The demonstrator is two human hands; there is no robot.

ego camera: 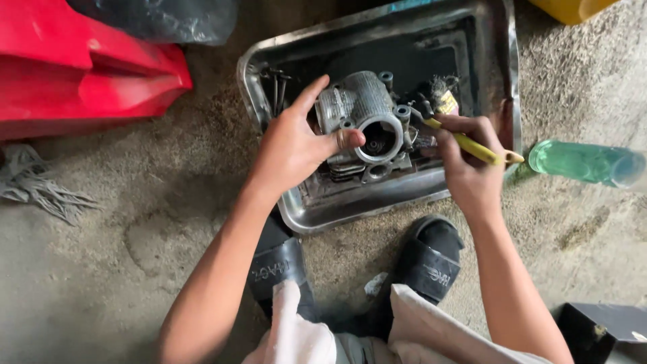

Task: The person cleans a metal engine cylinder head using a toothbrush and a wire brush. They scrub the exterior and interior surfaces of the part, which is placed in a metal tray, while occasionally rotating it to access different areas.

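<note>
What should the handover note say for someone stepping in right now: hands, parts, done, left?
Left hand: grip on the grey metal engine part, held tilted over the metal tray, thumb at its round opening.
Right hand: grip on a yellow-handled brush, bristle end against the part's right side.
Around: bolts lie in the tray's left corner; a green bottle lies on the floor to the right.
Done: part is out and in the tray, brushing in hand.
Left: cannot tell how much is cleaned; the part looks grimy near the lower fins.
</note>
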